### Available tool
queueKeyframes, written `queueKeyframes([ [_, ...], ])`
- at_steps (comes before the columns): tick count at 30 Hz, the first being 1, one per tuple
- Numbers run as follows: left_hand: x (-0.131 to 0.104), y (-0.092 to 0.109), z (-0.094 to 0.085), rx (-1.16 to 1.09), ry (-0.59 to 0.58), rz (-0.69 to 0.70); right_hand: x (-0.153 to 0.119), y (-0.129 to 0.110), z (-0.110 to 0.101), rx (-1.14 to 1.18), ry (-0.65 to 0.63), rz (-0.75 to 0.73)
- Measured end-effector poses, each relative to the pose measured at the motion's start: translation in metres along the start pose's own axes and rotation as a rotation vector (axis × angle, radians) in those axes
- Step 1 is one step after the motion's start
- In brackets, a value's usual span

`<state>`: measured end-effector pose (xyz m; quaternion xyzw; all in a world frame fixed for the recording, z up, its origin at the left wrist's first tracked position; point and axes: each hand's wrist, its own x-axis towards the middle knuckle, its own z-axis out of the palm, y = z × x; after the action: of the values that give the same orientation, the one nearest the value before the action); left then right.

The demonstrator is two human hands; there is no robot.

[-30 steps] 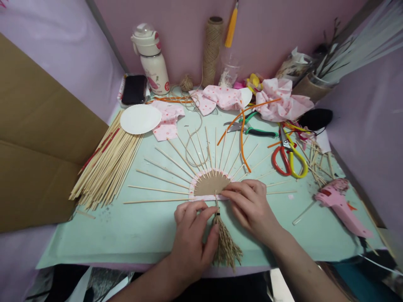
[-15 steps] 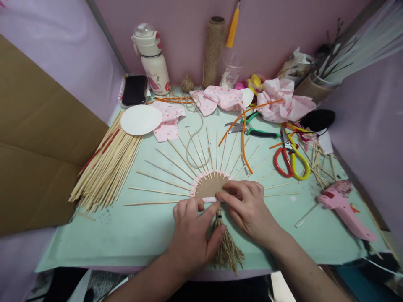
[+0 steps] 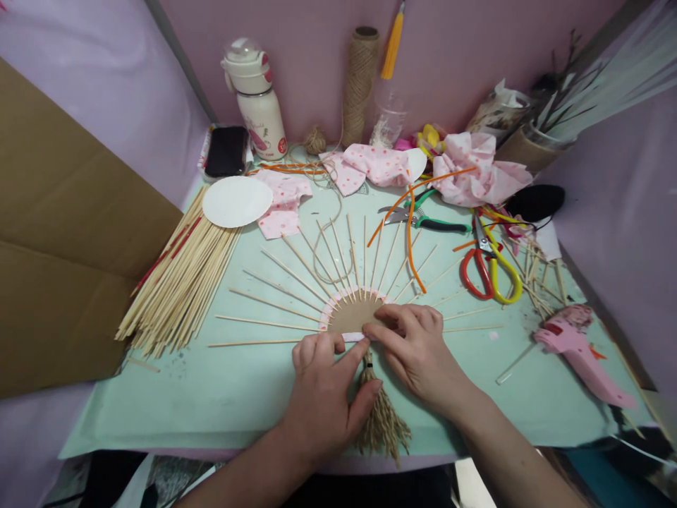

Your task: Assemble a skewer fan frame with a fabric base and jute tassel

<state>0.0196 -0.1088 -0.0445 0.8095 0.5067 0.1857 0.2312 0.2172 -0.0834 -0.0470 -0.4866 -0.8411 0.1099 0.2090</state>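
A brown cardboard half-disc (image 3: 353,314) edged with pink dotted fabric lies flat on the table, thin wooden sticks (image 3: 301,264) fanning out from its curved rim. My left hand (image 3: 328,384) presses its fingers along the straight lower edge, over a folded white strip (image 3: 353,337). With bent fingers, my right hand (image 3: 415,346) holds down the half-disc's right side. Both index fingertips meet near the top of a dried-stalk bundle (image 3: 383,420), tied with a dark band, which hangs toward the table's front edge. My left thumb rests against this bundle. The fingers hide what lies under them.
At left lies a pile of wooden sticks (image 3: 180,282) beside a cardboard panel (image 3: 63,233). A pink glue gun (image 3: 582,353), scissors (image 3: 489,264) and pruning shears (image 3: 428,220) lie right. Behind stand a bottle (image 3: 261,113) and a twine spool (image 3: 360,88).
Almost nothing differs. Both hands keep their places on the half-disc, apart from a very slight shift of my left hand; the objects around them stay put.
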Motion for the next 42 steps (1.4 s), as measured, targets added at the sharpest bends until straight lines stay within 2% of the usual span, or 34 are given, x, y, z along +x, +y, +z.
queueKeyframes([
  [5, 0.0002, 0.0005, -0.0004, -0.005, 0.005, -0.004, 0.0001, -0.0007, -0.0008, -0.005, 0.009, 0.008],
  [13, -0.0018, -0.0015, 0.0002, -0.015, 0.054, 0.029, -0.0016, 0.0021, -0.0056, 0.097, 0.093, 0.014],
  [23, -0.0008, -0.0002, 0.0014, 0.025, -0.019, -0.005, -0.0006, -0.0021, -0.0066, 0.172, 0.033, -0.080],
  [33, 0.0006, -0.0007, 0.0026, 0.021, -0.043, -0.013, 0.0013, -0.0039, -0.0040, 0.133, 0.005, -0.048],
  [42, 0.0001, -0.0006, 0.0011, -0.016, 0.005, -0.015, 0.0010, -0.0060, -0.0060, 0.161, -0.003, -0.017],
])
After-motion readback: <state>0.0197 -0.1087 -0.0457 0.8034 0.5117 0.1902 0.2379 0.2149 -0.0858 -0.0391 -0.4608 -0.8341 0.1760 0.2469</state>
